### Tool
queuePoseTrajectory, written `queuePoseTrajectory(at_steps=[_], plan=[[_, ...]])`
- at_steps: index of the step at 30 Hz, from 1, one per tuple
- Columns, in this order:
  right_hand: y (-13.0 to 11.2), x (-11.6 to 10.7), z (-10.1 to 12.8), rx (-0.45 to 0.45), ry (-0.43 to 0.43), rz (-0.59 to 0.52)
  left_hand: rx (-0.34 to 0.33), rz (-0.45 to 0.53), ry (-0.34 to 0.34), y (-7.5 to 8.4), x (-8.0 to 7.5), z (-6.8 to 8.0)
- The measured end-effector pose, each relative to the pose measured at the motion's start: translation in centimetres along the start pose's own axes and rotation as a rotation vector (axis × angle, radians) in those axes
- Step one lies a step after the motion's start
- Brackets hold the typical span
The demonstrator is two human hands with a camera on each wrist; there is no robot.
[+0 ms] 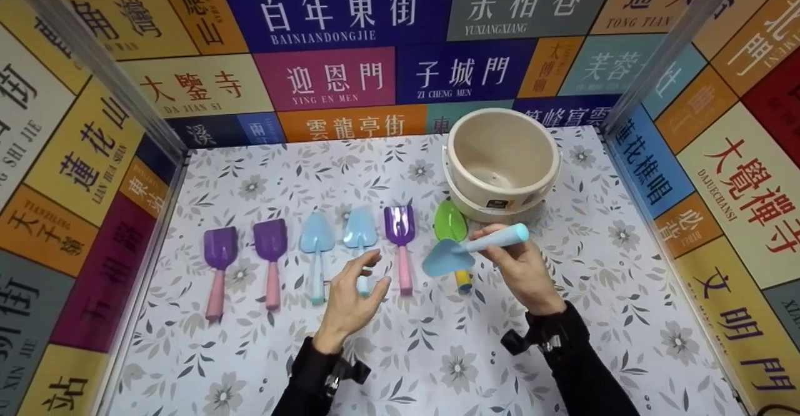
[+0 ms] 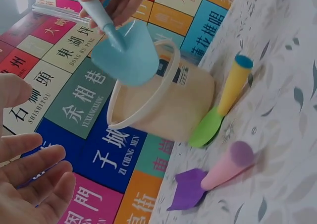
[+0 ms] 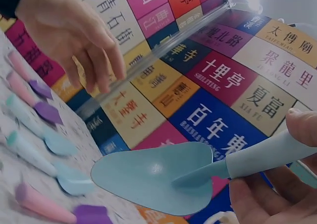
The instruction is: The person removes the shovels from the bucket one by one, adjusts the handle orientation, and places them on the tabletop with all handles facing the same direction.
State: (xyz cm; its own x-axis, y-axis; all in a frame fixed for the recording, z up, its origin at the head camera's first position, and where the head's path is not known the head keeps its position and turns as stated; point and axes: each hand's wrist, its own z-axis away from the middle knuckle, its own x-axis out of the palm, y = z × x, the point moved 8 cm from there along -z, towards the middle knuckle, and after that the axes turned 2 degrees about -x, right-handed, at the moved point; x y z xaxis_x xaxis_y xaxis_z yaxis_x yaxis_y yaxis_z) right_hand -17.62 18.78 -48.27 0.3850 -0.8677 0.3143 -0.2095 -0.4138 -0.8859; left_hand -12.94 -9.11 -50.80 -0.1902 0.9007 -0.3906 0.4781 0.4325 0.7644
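Note:
My right hand (image 1: 525, 272) grips the pale handle of a light blue toy shovel (image 1: 449, 257), held above the table with its blade pointing left. Below that blade lies a green shovel (image 1: 449, 219) with a yellow handle. My left hand (image 1: 353, 300) hovers empty, fingers apart, over the handle of a blue shovel (image 1: 360, 225) on the table. To its left is another blue shovel (image 1: 317, 232); to its right, a purple fork-like shovel (image 1: 400, 223) with a pink handle. In the right wrist view the held blue shovel (image 3: 158, 177) fills the foreground.
A cream bucket (image 1: 462, 175) with a handle stands at the back right, just behind the green shovel. Two purple shovels with pink handles, one outermost (image 1: 220, 247) and one beside it (image 1: 270, 238), lie at the left. Printed panels (image 1: 337, 82) wall the floral-patterned table (image 1: 387, 353).

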Motion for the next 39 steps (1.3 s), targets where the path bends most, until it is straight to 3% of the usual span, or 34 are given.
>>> queuePoseTrajectory(at_steps=[7,13,21,27,33,39], plan=[[2.2,2.6,1.1,-0.029,-0.112,-0.300,-0.167,0.178,-0.095,-1.1,2.6,1.4],[3.4,4.1,1.8,-0.033,-0.150,-0.431,-0.281,0.306,-0.160,-1.4,4.2,2.3],[4.1,4.9,1.9,-0.058,-0.182,-0.521,-0.374,0.413,-0.121,-1.7,4.5,2.1],[4.2,5.3,1.7,-0.091,-0.205,-0.530,-0.389,0.439,-0.079,-1.8,4.5,1.7],[4.5,5.5,1.5,-0.089,-0.205,-0.539,-0.358,0.388,-0.042,-1.8,4.4,1.6],[4.4,5.6,1.3,-0.100,-0.219,-0.518,-0.311,0.312,0.048,-1.5,3.7,1.2]])
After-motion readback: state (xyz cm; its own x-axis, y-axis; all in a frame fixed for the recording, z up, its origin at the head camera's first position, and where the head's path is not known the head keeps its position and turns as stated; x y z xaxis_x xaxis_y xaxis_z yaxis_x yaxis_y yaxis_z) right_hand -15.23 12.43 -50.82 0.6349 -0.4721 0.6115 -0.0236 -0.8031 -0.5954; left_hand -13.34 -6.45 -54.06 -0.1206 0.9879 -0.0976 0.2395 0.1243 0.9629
